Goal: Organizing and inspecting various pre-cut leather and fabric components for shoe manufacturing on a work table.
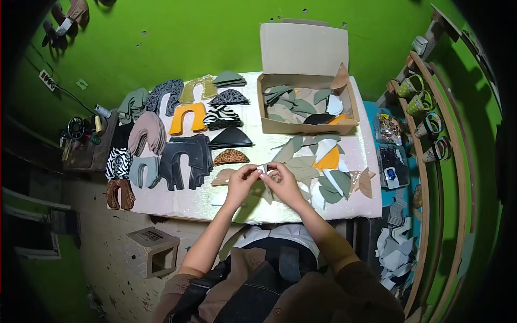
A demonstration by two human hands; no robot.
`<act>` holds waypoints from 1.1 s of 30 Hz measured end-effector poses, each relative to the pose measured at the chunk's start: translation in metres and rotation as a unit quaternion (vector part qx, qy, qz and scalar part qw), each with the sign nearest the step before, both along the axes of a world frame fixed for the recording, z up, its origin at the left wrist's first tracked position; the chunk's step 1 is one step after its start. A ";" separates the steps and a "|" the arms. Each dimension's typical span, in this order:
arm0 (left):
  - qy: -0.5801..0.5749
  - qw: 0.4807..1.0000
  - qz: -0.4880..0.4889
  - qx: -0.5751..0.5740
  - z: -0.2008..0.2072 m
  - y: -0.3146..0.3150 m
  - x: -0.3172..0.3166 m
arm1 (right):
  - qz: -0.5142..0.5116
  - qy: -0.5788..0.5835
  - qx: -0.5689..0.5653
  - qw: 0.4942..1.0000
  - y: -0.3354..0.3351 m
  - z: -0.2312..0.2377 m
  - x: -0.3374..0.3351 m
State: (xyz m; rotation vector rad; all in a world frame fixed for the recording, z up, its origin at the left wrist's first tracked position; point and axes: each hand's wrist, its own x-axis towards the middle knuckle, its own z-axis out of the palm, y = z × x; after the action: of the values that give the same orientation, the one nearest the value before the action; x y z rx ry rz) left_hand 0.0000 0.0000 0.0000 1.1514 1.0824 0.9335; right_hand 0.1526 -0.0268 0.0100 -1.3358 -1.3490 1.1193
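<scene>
My left hand [242,185] and my right hand [285,187] meet over the near middle of the table, fingers closed. Between their fingertips is a small pale cut piece [263,169]; its exact shape is mostly hidden. Just left of my left hand lie tan cut pieces [222,178] and a stack of leopard-print half-round pieces [231,156]. Right of my right hand, loose olive-green pieces [301,168], an orange piece [328,160] and white pieces spread in an overlapping pile. Black U-shaped pieces [171,156] are stacked farther left.
An open cardboard box [309,128] holding green, white and black pieces stands at the back right. More U-shaped stacks, pink [145,132] and orange [187,119], fill the table's left. A wooden rack [439,177] with small shoes stands at right; a sewing machine [76,128] is at left.
</scene>
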 end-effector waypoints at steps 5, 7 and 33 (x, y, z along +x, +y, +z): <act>-0.011 0.999 0.016 -0.029 0.003 -0.002 -0.038 | -0.062 0.070 -0.014 0.996 0.004 -0.020 -0.038; -0.026 0.999 0.028 -0.036 0.002 -0.001 -0.054 | -0.077 0.074 0.002 0.994 0.007 -0.022 -0.049; -0.080 0.991 0.066 -0.089 -0.004 -0.024 -0.071 | -0.095 -0.364 0.298 0.877 -0.009 0.004 -0.098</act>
State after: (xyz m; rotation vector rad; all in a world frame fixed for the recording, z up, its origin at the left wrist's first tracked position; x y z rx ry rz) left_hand -0.0714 -0.0236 -0.0041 0.8529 1.0974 0.9931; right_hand 0.0550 -0.0359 0.0137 -1.4065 -1.8375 -0.0144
